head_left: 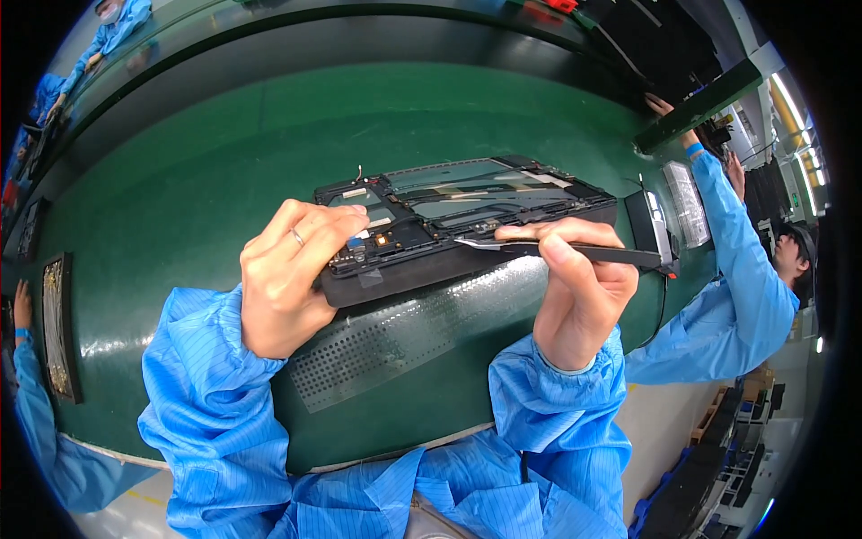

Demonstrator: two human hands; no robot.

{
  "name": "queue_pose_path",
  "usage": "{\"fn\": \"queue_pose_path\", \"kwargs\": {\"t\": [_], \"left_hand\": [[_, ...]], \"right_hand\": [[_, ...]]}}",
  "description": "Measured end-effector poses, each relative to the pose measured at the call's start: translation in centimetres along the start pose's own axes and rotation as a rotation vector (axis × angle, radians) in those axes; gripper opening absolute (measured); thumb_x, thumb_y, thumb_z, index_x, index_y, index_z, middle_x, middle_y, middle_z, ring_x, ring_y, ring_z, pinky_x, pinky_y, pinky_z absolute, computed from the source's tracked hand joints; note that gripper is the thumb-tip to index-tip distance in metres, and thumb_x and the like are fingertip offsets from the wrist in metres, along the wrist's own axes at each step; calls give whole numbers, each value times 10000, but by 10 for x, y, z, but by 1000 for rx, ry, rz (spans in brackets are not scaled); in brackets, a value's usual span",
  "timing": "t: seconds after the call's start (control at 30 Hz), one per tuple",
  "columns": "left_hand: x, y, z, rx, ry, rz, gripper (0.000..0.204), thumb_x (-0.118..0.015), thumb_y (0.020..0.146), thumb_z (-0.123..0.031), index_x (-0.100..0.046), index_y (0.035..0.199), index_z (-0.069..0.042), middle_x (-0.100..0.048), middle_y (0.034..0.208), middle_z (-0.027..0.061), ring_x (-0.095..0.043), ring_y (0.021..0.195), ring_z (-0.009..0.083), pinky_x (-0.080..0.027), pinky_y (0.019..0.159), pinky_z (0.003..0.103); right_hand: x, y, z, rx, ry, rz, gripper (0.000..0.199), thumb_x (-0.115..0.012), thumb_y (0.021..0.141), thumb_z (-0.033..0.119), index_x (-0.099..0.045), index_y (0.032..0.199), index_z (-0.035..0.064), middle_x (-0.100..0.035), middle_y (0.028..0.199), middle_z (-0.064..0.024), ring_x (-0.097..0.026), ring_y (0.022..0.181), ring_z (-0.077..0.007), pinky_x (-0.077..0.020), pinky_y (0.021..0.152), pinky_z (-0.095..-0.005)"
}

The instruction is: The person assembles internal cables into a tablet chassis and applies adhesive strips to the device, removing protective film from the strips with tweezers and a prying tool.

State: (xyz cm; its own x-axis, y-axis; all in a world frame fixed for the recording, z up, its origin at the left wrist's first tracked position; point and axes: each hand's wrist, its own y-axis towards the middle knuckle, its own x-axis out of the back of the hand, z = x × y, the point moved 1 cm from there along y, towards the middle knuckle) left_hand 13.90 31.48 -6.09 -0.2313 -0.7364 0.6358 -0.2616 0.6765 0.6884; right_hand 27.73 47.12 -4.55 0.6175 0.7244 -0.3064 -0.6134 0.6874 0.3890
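Observation:
An opened tablet-like device (pixel 422 211), a black frame with thin cables and small parts exposed, lies tilted on a black pad or block (pixel 404 286) above the green table. My left hand (pixel 285 269), with a ring on one finger, grips the device's left end; its fingertips rest on the inner parts and its thumb is hidden. Black tweezers (pixel 620 254) with bright tips are pinched in my right hand (pixel 585 292). The tips point left and reach the device's near edge; whether they grip anything is too small to tell.
A clear sheet with rows of dots (pixel 359 364) lies on the green table (pixel 215 153) before me. At far left stands a tray of thin cables (pixel 76 359). Right of the device are a black box (pixel 646 225) and clear packaging (pixel 687 205). A co-worker's blue sleeve (pixel 741 225) reaches beside a post.

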Motion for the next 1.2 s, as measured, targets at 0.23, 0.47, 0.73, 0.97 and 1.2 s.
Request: {"fn": "queue_pose_path", "kwargs": {"t": [0.23,0.47,0.73,0.97,1.2], "left_hand": [[4,-3,0,0,-1,1,356,-637,492,19,-549,837,29,-591,814,128,-546,710,258,-468,606,302],[6,-3,0,0,-2,3,350,-639,496,16,-548,834,32,-591,815,129,-548,712,258,-466,603,300],[7,-5,0,-8,11,2,359,-625,479,26,-545,829,33,-588,815,129,-545,708,261,-464,604,301],[7,-7,0,-12,29,-21,357,-612,471,34,-542,822,31,-585,808,126,-540,708,261,-464,596,305],[30,-4,6,-75,179,-93,379,-616,446,23,-545,818,48,-580,795,131,-545,714,275,-464,609,313]], "right_hand": [[-4,-2,1,43,-127,35,85,-512,689,-3,-539,729,-73,-530,712,-132,-565,673,-311,-471,670,-449],[-9,-3,4,51,-132,56,88,-510,693,-1,-530,747,-69,-530,689,-138,-569,665,-311,-461,687,-432],[-7,-13,12,397,-482,347,222,-599,620,-116,-536,819,-42,-588,798,-189,-571,724,-271,-444,697,-348],[-11,-19,13,813,-754,398,320,-657,559,-89,-509,839,-43,-588,833,-207,-574,727,-284,-461,649,-371],[4,-30,25,734,-812,320,324,-652,573,-73,-503,857,-29,-594,829,-201,-578,736,-294,-446,702,-391]]}}
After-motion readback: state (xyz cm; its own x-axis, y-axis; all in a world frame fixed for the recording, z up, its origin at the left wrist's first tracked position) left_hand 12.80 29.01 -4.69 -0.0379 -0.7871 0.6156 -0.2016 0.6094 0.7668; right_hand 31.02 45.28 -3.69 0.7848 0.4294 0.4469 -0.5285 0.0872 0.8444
